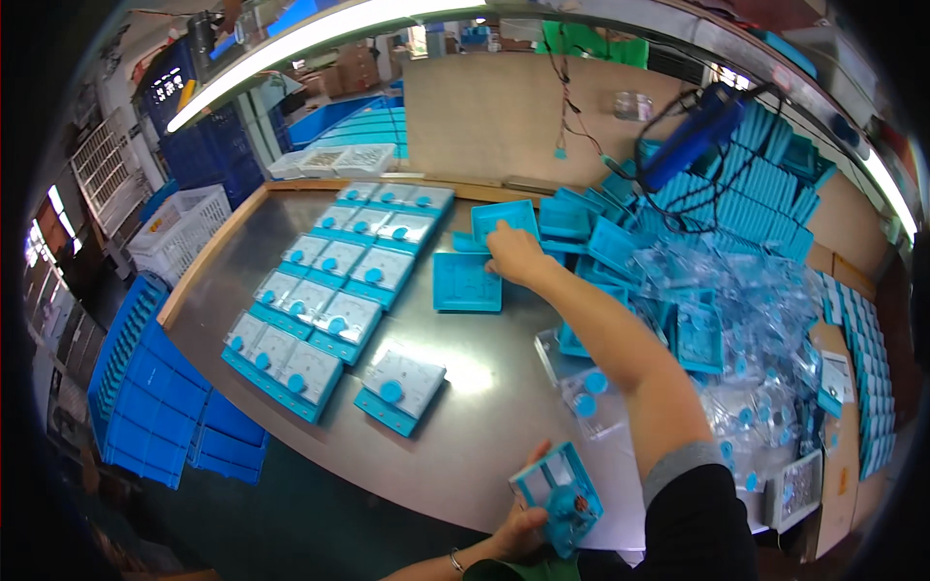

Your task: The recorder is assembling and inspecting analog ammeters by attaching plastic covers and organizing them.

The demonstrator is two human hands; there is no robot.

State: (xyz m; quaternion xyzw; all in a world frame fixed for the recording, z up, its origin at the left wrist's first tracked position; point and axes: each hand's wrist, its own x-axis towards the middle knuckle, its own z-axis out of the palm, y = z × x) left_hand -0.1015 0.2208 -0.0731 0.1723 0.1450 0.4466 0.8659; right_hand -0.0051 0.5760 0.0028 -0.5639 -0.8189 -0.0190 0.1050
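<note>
My left hand (524, 528), low at the table's front edge, grips an open teal plastic case (584, 470) tilted toward me. Inside that case are small parts, partly hidden by a blurred teal piece. My right arm reaches across the table, and my right hand (516, 254) pinches the near wall of an empty teal case (492, 214). Just below those fingers lies another empty teal case (467, 283). A single finished-looking meter (402, 387), with a clear cover, white face and round teal knob, sits apart on the metal table. Similar meters (329, 258) stand in rows to its left.
Clear covers with teal knobs (756, 387) are heaped at the right, beside stacked teal cases (746, 174). A blue tool (696, 137) with a dark cable hangs above them. White bins (334, 160) stand at the back; a blue crate (155, 416) is left of the table.
</note>
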